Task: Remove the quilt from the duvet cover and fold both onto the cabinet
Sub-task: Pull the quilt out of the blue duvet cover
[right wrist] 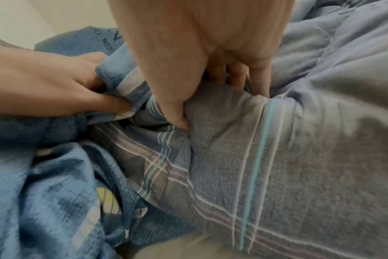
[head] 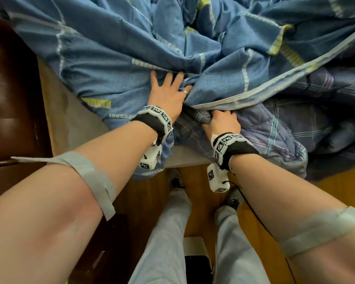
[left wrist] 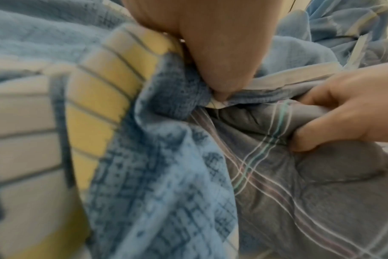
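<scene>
Left hand (head: 168,93) pinches duvet cover (head: 111,58) edge; right hand (head: 221,121) grips quilt (head: 275,130) beneath.

Bare forearms, no sleeves. Black wristbands (head: 152,124) on both wrists, each ringed with white blocks printed with black square markers. White marker-covered box (head: 151,158) hangs under each wrist. Grey tape strips (head: 90,171) around both forearms. Ring (head: 185,92) on left hand (head: 168,93). Light grey trousers (head: 168,232), dark patterned shoes (head: 176,182).

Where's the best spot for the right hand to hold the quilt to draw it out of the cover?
Probably the bunched plaid fold of the quilt at the cover's opening, from the near side, where the right hand already grips it. The left hand holds the duvet cover back.
</scene>
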The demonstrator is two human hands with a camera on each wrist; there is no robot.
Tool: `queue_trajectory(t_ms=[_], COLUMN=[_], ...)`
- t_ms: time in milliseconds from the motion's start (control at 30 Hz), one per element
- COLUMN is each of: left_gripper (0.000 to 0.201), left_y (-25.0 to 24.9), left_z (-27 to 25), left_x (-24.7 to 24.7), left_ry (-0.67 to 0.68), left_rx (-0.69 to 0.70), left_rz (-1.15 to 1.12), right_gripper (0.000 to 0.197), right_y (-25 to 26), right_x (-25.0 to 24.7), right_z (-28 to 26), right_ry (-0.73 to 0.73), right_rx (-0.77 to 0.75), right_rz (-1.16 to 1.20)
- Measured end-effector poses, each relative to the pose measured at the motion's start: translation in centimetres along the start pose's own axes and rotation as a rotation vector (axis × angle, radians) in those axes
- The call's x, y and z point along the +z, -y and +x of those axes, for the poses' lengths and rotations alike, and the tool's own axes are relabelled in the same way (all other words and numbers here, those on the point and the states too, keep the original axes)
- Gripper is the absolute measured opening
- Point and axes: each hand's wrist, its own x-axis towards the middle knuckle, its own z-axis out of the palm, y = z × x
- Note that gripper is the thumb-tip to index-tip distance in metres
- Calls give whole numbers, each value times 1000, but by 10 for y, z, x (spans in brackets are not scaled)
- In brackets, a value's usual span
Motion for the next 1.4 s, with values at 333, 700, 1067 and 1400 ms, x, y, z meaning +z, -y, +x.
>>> queue_trajectory(t_ms=[333,700,1067,1400], left_gripper=[48,92,65,51], left_y=[31,-51,-151,-112], left_z=[15,-21,36,160], left_x=[-43,-102,-151,-113], left_ry=[25,68,-8,312], left_rx=[-278,-505,180,-143], left_rz=[115,-180,-38,197], right_gripper=[29,41,48,72], right_y=[-69,-117,-210,-208], right_x=[6,-19,-99,-123], right_z=[-61,-93,-28,92], right_ry=[-15,388,130,-17], right_rx=[-112,-147,69,-75], right_rz=[38,335,513,362])
